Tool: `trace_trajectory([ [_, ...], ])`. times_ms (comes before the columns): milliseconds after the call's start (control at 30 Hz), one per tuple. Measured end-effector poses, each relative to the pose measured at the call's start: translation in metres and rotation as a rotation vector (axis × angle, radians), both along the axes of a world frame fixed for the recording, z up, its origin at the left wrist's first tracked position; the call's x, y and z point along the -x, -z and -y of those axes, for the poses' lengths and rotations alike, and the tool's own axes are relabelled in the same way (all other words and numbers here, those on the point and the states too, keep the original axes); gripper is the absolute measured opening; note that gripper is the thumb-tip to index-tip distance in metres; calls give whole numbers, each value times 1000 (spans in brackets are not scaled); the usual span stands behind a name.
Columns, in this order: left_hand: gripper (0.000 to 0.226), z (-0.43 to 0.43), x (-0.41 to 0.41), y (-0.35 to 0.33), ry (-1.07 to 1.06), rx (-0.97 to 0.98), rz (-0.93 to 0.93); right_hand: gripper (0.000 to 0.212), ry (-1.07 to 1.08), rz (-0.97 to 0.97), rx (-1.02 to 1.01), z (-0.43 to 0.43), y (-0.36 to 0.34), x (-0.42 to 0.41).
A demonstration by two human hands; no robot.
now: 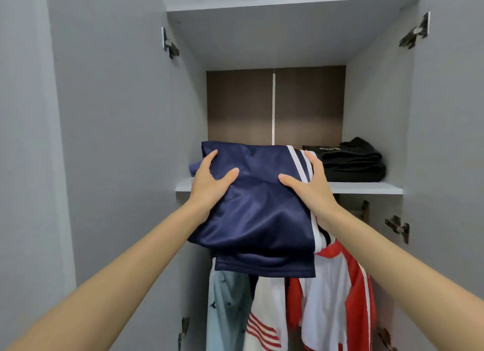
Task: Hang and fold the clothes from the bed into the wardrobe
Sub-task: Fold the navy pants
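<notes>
two hands are in view. the left hand (209, 183) and the right hand (311, 185) each grip one side of a single folded navy garment (256, 219). each thumb is pressed on the top face and the fingers are laid along the side edge. what the fingers do beneath the fabric cannot be seen.

the navy garment is held at the front of the one white shelf (366, 187) inside the open wardrobe (125, 115). its far edge, beyond the fingertips, lies above the left half of the shelf. its near end hangs below the wrists, under shelf level. two white stripes run along the edge next to the right hand.

right of the right hand, on the same shelf, sits one stack of folded black clothing (351, 164), apart from the navy garment.

below both hands, at least three garments hang:
- one pale blue shirt (225, 311), under the left wrist;
- one white top with red stripes (264, 322), between the forearms;
- one red and white jacket (337, 298), under the right wrist.

above the hands, two metal hinges (170, 43) flank the upper compartment, one per side.
</notes>
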State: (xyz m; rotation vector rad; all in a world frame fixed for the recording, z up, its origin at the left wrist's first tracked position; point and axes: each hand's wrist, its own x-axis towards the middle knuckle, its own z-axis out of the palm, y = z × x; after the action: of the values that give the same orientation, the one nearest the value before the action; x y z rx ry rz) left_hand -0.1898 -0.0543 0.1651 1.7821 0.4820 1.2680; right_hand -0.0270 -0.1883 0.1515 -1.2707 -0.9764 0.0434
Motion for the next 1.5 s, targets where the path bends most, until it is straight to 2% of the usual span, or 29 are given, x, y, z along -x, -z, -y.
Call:
trace_trajectory([
  [333, 67, -126, -103, -79, -90, -113, 85, 78, -80, 53, -46, -139, -83, -116],
  [633, 65, -266, -159, -130, -156, -258, 132, 80, -101, 139, -126, -283, -135, -170],
  [900, 67, -380, -221, -150, -108, -349, 292, 81, -25, 302, -253, -393, -159, -208],
  [1067, 66, -426, -241, -131, -89, -314, 271, 80, -60, 293, -223, -439, -139, -227],
  [1167, 61, -447, -241, -114, -99, -261, 176, 80, -93, 218, -97, -451, -121, -239],
  [1267, 56, -462, -240, -96, -150, -254, 18, 78, -87, 73, 66, -458, -105, -243],
  [1367, 53, -471, -241, -75, -200, -232, -151, 79, -50, 21, 248, -465, -86, -244],
  [1433, 51, -482, -243, -64, -309, -234, -366, 77, -12, 6, 433, -467, -76, -243],
  [1500, 46, -489, -244, -54, -444, -241, -703, 67, 54, 96, 692, -466, -70, -240],
])
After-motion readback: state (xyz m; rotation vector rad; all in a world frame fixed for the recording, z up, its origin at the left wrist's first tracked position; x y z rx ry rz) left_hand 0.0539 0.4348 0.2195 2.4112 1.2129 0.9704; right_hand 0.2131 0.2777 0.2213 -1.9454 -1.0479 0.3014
